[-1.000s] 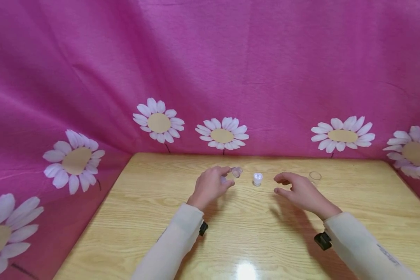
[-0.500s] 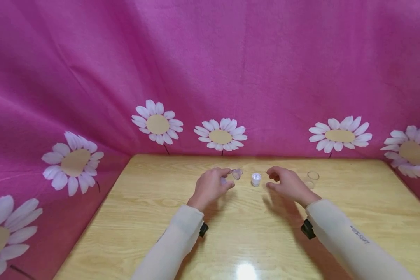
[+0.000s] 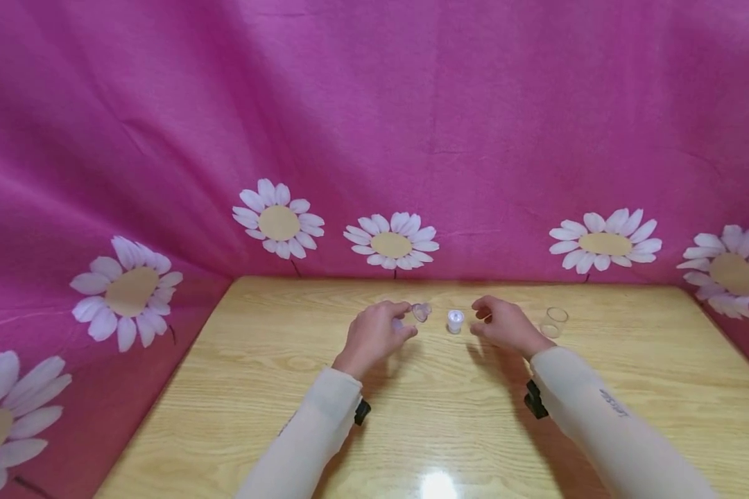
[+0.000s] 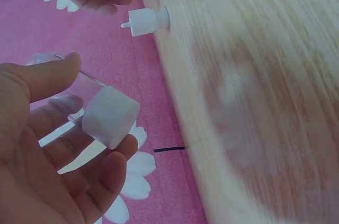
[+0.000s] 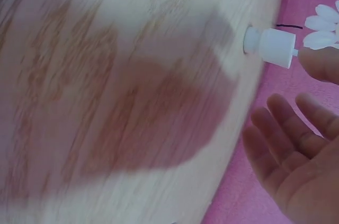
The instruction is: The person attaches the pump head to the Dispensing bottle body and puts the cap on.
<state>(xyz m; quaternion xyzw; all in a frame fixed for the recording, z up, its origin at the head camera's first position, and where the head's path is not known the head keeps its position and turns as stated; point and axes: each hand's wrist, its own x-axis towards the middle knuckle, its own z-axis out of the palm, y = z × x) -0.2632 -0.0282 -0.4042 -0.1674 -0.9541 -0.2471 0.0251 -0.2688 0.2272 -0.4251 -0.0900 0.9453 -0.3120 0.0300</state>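
Observation:
Between thumb and fingers, my left hand (image 3: 374, 336) holds a small clear plastic piece with a white cylindrical end (image 4: 111, 117). In the head view its clear heart-like part (image 3: 421, 312) shows past the fingertips. A small white stepped piece (image 3: 455, 320) stands upright on the table between the hands; in the left wrist view a thin pin tops its wide white body. Just right of it is my right hand (image 3: 504, 326), fingers loosely bent and holding nothing. In the right wrist view the thumb (image 5: 320, 65) overlaps the pin's end.
A clear open cylinder (image 3: 555, 315) stands behind the right wrist on the wood-grain table (image 3: 412, 416). Pink cloth (image 3: 374, 104) with white flowers hangs along the back and sides of the table.
My right hand has moved left, up beside the small white piece, which leaves more of the clear cylinder in sight. The left hand stays almost where it was, still holding the clear piece.

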